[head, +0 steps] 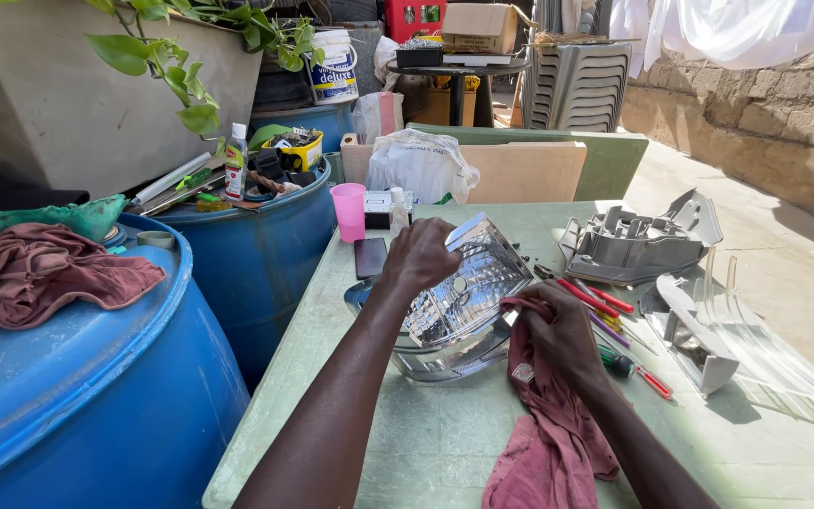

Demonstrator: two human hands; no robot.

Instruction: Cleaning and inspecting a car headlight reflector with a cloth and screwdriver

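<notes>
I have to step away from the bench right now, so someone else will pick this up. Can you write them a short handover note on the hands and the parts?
Left hand: gripping the top edge of the chrome headlight reflector, holding it tilted on the green table.
Right hand: pressing a dark red rag against the reflector's right edge.
Nearby: grey headlight housing at the far right, clear lens beside it, screwdrivers to the right of the right hand, pink cup and phone behind.
Done: lamp lies apart in pieces.
Left: wiping is under way; nothing is put back together.
</notes>
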